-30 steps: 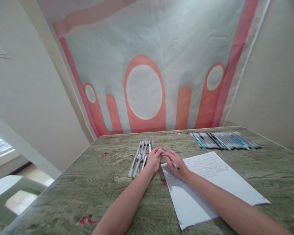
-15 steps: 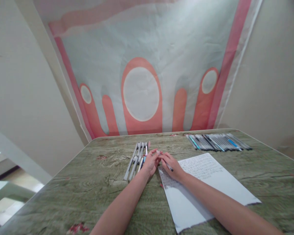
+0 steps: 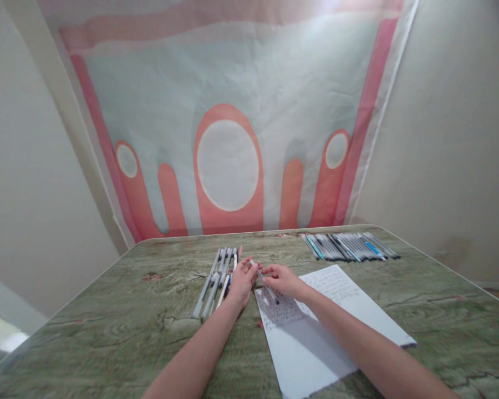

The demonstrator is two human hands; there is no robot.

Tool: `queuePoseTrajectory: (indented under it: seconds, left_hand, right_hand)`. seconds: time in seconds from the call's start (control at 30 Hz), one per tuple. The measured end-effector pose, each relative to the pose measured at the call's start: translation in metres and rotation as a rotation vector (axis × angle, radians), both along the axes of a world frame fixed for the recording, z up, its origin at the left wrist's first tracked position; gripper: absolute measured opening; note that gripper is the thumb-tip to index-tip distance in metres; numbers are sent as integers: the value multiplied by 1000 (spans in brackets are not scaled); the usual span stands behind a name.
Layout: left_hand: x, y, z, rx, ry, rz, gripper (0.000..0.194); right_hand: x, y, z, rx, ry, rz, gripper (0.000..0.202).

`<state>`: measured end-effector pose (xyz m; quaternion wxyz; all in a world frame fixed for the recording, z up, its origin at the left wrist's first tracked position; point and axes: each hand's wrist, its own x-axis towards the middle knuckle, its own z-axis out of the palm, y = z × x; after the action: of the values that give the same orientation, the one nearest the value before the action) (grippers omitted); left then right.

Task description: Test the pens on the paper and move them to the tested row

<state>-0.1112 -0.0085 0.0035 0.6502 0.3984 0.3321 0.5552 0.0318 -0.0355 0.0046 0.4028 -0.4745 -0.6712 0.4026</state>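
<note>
A slim clear pen (image 3: 269, 290) with a dark tip slants between my two hands, its dark end low over the paper. My left hand (image 3: 242, 284) pinches it near the upper end. The curled fingers of my right hand (image 3: 286, 281) close on its middle. Beneath my right hand and forearm lies a white sheet of paper (image 3: 316, 360) with handwriting on its upper part. Several clear and white pens (image 3: 216, 280) lie in rows just left of my left hand, which partly covers some of them.
At the back right, several pens (image 3: 349, 246) lie side by side, mostly clear and dark, with some blue and teal. The wood-patterned table (image 3: 108, 338) reaches back to a wall hanging (image 3: 166, 105) with red and white shapes.
The pen was mostly covered by my right hand and now shows along its length between both hands. My right fingers have shifted on it. The whole view has moved slightly.
</note>
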Motion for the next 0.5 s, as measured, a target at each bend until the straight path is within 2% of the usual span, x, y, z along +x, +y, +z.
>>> queuePoseTrajectory:
  seconds: [0.1,0.23,0.3,0.37,0.5]
  left_hand:
    - [3,-2,-1,83,89,5,60]
    - [6,-6,-9,210,337,-50,58]
    - [8,-9,-13,282,446,-79,53]
    - [8,-11,-15,341,517,-93,49]
    - [8,-12,-16,391,580,-90,45]
  right_hand:
    - [13,11,0,77,-134,-97,22]
    - [53,35,5,224,-578,-427,20]
    - [76,47,7,180,-834,-579,19]
    - [96,56,7,96,-1026,-664,19]
    - [117,62,1,62,-1074,-715,23]
